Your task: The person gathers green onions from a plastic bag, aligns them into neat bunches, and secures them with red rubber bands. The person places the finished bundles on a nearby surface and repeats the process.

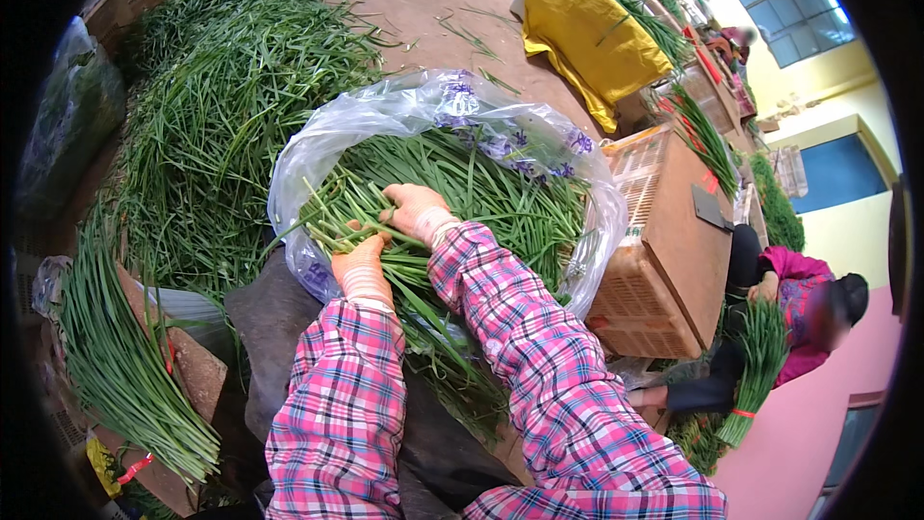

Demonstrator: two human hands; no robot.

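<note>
A clear plastic bag (382, 110) with purple printing stands open before my knees, its rim rolled outward. Long green leafy stalks, apparently garlic chives (498, 195), fill it. Both hands wear orange gloves and are inside the mouth of the bag, at its near left side. My left hand (363, 263) is curled around pale stem ends. Just above and to its right, my right hand (419, 211) grips stems of the same loose bunch (339, 198). Some fingertips are hidden among the stalks. Leaves of the bunch trail over the bag's near edge between my forearms.
A large heap of loose green leaves (231, 101) covers the floor at left. Nearer lies a tied bundle (130, 368). Right of the bag stands a plastic crate (628, 296) with a board (686, 253). Beyond it, a seated person (801, 303) holds a bundle. A yellow cloth (588, 32) hangs farther back.
</note>
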